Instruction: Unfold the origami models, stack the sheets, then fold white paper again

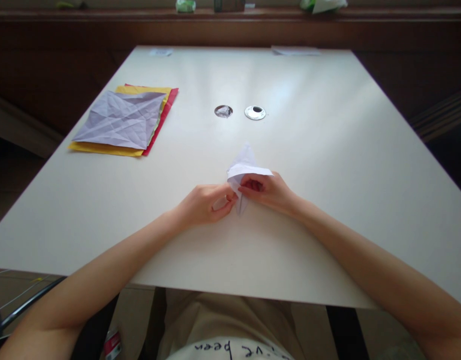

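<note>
Both hands pinch the small folded white paper model (245,170): left hand (205,204) and right hand (270,190) each clamped at its near tip. Light, flimsy paper; it looks easily crushed, best held along creases.

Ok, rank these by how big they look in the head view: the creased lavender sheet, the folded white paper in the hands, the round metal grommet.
1. creased lavender sheet, clearly largest.
2. folded white paper, though nearer the camera.
3. metal grommet, smallest, though farther off.

folded paper (245,167) white | sheets (123,120) lilac, yellow, red | table (328,150) white
</note>
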Demonstrator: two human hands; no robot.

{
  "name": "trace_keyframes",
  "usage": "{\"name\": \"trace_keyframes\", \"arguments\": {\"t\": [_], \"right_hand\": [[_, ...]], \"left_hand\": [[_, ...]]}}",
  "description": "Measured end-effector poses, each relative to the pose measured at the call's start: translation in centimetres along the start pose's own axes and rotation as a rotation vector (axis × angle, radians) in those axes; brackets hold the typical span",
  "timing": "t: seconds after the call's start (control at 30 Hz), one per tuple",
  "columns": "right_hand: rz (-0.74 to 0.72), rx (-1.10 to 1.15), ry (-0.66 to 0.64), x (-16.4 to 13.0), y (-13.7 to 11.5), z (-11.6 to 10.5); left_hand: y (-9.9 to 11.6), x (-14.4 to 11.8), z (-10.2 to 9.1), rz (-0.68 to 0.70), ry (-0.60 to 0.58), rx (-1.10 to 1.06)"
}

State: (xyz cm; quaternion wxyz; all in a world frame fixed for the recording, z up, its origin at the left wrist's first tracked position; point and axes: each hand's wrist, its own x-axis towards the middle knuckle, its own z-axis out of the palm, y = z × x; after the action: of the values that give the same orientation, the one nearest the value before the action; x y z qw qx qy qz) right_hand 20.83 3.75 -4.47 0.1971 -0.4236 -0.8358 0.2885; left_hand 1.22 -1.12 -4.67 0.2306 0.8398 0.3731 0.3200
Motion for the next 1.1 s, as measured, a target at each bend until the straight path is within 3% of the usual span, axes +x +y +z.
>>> {"name": "trace_keyframes", "arguments": {"t": [0.13,0.33,0.8,1.1], "right_hand": [[-0.006,-0.029,0.019,0.1,0.1,0.2],[0.018,-0.062,0.035,0.1,0.1,0.3],[0.083,-0.095,0.021,0.0,-0.6,0.4],[0.039,-0.081,0.052,0.0,-0.7,0.3]], "left_hand": [[-0.4,0.1,-0.2,0.084,0.008,0.126],[-0.6,0.3,-0.5,0.203,-0.077,0.161],[-0.6,0.6,-0.9,0.256,-0.201,0.235],[-0.3,0.6,-1.3,0.242,-0.255,0.28]]}}
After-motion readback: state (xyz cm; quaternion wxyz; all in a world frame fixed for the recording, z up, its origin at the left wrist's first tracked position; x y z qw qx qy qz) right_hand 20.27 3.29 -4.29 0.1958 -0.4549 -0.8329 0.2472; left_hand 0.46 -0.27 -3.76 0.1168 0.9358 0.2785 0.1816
